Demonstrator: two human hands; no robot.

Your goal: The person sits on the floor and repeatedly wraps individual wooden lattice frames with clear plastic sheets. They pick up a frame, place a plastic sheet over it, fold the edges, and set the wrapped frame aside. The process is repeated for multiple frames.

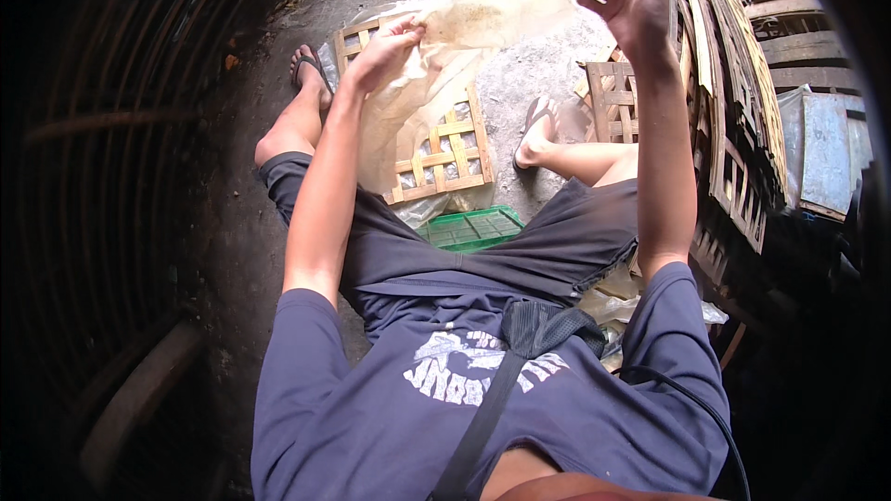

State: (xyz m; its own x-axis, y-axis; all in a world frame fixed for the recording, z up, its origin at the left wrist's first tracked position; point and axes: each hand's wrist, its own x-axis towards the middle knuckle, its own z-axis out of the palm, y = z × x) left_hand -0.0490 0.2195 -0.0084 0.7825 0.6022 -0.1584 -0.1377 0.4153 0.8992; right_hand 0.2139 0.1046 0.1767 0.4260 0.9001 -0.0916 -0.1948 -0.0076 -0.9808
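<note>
A thin, see-through, yellowish sheet point(497, 14), stained brown in places, hangs in front of me; I cannot tell whether it is plastic or cloth. The fingers of my left hand point(385, 51) pinch its near left part, and folds drop from there. My right hand point(626, 0) is raised at the sheet's far right edge with its fingers spread; a fingertip reaches that edge, but touching or not is unclear. Below the sheet, a woven bamboo lattice frame point(455, 150) lies on the floor between my feet, partly covered by the sheet. Clear plastic shows through its gaps.
A green plastic crate point(473, 227) sits between my legs. To the right stands a tall stack of bamboo lattice frames point(719, 83), with another lattice point(613, 93) by my right foot. Bluish boards point(824, 153) lean farther right. Dark slats point(102, 121) line the left side.
</note>
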